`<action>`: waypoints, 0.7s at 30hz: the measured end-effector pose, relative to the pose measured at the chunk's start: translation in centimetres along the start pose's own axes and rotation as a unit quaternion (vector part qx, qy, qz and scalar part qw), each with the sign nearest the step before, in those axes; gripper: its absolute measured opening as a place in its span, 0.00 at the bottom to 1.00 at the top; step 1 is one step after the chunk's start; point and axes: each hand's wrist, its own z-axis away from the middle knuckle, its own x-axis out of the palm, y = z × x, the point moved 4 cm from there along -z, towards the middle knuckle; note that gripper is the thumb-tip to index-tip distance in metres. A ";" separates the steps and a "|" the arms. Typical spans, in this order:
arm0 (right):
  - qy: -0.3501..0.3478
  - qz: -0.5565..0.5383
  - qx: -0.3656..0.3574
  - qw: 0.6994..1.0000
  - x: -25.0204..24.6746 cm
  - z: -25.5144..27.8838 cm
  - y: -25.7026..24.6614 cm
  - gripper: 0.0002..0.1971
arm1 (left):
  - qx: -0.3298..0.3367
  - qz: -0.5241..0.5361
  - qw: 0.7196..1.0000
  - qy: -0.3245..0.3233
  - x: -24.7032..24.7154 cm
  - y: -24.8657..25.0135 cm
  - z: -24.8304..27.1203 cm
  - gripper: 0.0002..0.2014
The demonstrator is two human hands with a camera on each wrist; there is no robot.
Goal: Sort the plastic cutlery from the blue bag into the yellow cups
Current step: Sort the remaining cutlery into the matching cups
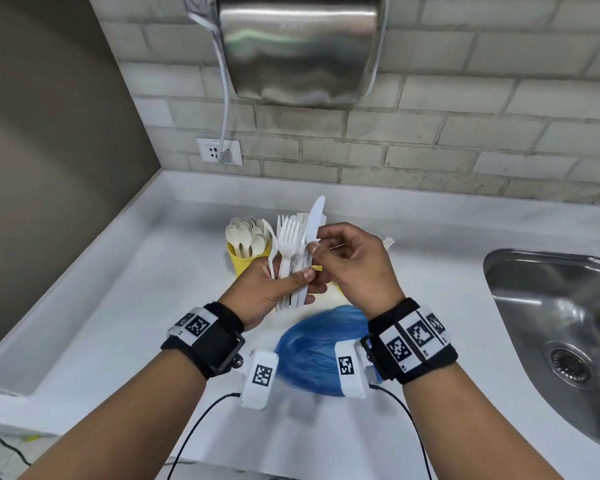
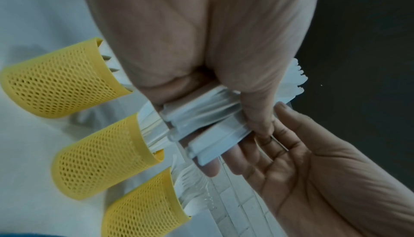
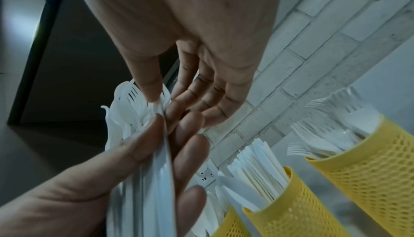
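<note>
Behind hands, three yellow cups (image 2: 67, 88)

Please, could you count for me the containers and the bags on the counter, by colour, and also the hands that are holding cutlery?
Yellow mesh cups: 3
Blue bag: 1
Hands holding cutlery: 2, the left hand gripping the mixed bundle, the right hand pinching a knife
Total: 6

Left hand (image 1: 274, 289) gripping cutlery bundle (image 1: 293, 251); right hand (image 1: 354, 268) pinching knife (image 1: 314, 220), just beyond blue bag (image 1: 312, 351).
</note>
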 end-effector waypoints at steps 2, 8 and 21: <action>0.018 0.022 -0.024 0.999 0.7 -0.2 -0.1 0.08 | 0.001 -0.009 1.000 0.001 -0.8 0.3 0.1 0.13; 0.059 -0.008 -0.068 0.996 2.3 -0.5 -0.6 0.07 | 0.012 -0.019 1.000 -0.019 -2.8 1.2 0.0 0.13; 0.059 -0.032 -0.104 0.992 3.8 -2.5 -1.1 0.07 | 0.024 -0.027 0.999 -0.019 -4.9 2.1 -0.4 0.14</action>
